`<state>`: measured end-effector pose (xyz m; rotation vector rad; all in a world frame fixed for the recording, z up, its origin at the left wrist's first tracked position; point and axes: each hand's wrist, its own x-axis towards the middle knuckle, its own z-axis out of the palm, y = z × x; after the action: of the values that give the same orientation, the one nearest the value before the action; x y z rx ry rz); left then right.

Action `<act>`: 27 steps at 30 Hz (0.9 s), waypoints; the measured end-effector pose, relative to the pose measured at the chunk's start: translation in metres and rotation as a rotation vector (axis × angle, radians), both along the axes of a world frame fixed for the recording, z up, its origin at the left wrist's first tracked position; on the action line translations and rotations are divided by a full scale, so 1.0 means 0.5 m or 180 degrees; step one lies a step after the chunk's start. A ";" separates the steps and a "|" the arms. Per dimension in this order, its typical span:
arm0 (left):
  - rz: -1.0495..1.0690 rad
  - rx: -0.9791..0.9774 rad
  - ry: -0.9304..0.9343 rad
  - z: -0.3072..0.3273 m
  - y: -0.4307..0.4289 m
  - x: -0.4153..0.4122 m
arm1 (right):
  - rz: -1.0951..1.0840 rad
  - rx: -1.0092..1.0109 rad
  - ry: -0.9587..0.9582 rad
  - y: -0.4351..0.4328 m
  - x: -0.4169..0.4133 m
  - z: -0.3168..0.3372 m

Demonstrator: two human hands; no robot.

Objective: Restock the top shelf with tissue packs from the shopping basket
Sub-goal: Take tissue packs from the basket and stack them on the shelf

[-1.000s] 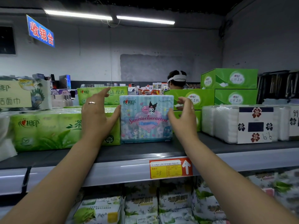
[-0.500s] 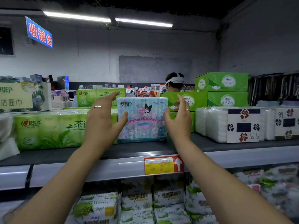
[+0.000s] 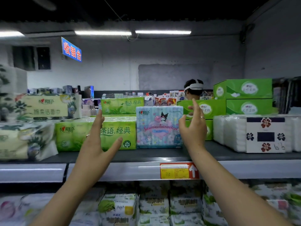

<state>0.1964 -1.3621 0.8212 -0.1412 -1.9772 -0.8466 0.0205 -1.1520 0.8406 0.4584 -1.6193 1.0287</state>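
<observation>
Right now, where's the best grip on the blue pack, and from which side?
Probably its upper corners, reached from the front: the blue pack stands upright, taller than the green pack tight against its left side, so only the top is free there.

We can't read the small print on the price tag [image 3: 175, 171], the lower-shelf packs [image 3: 154, 207] are a blur cut by the bottom edge, our left hand [image 3: 96, 142] covers part of the green tissue pack [image 3: 71, 136], and the floral pack [image 3: 24, 141] runs off the left edge
</observation>
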 end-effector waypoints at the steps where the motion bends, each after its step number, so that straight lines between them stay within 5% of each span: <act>1: -0.0058 0.0139 -0.0013 -0.001 -0.001 0.011 | -0.0069 0.0029 0.0106 0.000 0.005 0.002; 7: -0.0309 0.0459 -0.0039 0.012 -0.013 0.071 | -0.0102 0.0594 0.0698 0.002 0.065 -0.007; 21: -0.0528 0.0795 -0.0003 -0.019 -0.113 0.193 | 0.0722 -0.0040 -0.0344 -0.031 0.315 -0.111; 27: -0.0748 0.0869 -0.0535 -0.102 -0.190 0.248 | 0.0881 -0.0438 -0.0637 -0.102 0.402 -0.200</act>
<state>0.3203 -1.4571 0.7702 -0.1487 -2.0018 -1.3093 0.2215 -1.2031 0.7406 0.5087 -1.6774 1.4226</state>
